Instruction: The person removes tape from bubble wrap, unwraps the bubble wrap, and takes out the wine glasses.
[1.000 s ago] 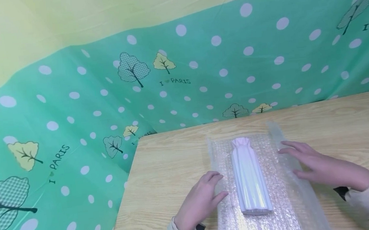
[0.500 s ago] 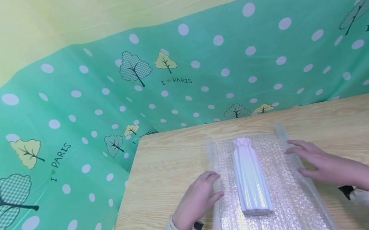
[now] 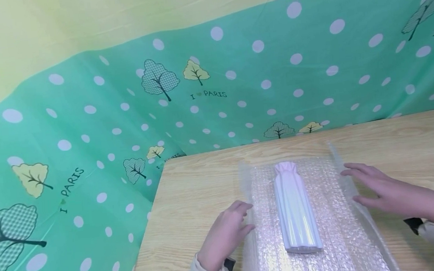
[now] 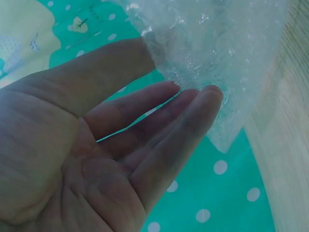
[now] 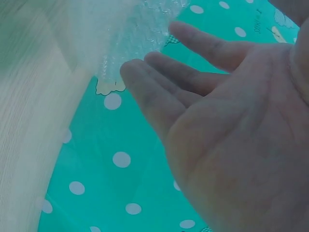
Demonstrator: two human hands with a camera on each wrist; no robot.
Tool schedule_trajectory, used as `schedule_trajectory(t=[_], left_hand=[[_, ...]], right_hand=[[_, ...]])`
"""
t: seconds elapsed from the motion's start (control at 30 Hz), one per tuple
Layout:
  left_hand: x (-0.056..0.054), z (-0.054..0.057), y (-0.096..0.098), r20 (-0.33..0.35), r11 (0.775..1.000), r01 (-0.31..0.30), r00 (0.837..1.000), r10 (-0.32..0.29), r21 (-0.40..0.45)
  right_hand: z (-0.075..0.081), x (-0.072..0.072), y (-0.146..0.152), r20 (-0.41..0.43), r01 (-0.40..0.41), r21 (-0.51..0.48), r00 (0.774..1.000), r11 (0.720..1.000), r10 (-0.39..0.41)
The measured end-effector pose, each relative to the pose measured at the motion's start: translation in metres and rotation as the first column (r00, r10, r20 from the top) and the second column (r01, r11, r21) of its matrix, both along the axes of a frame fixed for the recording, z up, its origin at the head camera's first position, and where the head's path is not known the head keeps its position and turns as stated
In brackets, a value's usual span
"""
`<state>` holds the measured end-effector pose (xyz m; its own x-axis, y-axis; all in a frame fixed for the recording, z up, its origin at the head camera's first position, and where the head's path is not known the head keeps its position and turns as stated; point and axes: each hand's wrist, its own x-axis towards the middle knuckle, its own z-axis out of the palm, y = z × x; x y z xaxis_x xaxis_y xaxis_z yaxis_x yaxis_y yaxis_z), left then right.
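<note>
A pale, glossy fluted vase (image 3: 296, 210) lies on its side, its pinched neck toward the back of the table. Under it spreads a clear sheet of bubble wrap (image 3: 332, 220), with both long edges raised. My left hand (image 3: 226, 234) is at the sheet's left edge, fingers loosely bent. In the left wrist view the bubble wrap (image 4: 207, 53) meets those fingertips and overlaps the thumb's tip. At the right edge is my right hand (image 3: 393, 191), fingers spread and fairly straight. The right wrist view shows the bubble wrap (image 5: 140, 36) right by its fingertips.
A light wood-grain table (image 3: 195, 196) carries the sheet. Behind it and along the left hangs a green cloth (image 3: 230, 109) with white dots and printed trees.
Both hands have moved apart, the left one leftward and the right one rightward. The sheet's edges have spread outward with them, while the vase stays in place.
</note>
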<state>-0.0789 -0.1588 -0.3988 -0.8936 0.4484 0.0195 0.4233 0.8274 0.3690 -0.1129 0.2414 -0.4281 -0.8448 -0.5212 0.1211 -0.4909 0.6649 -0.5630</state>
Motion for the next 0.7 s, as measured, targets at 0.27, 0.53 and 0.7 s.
schedule_trajectory(t=[0.27,0.53,0.7], left_hand=[[-0.001,0.001,-0.001,0.081,0.993,-0.092,0.993,0.086,0.069],[-0.003,0.001,-0.003,0.12,0.985,-0.149,0.983,0.138,0.087],[-0.005,0.001,-0.006,0.128,0.984,-0.155,0.981,0.143,0.089]], right_hand=[[-0.007,-0.001,0.004,0.065,0.009,-0.026,0.998,1.0,-0.007],[-0.014,-0.004,0.006,-0.111,0.001,0.041,0.994,0.999,0.004],[-0.014,-0.006,0.006,-0.161,0.004,0.1,0.987,0.995,0.012]])
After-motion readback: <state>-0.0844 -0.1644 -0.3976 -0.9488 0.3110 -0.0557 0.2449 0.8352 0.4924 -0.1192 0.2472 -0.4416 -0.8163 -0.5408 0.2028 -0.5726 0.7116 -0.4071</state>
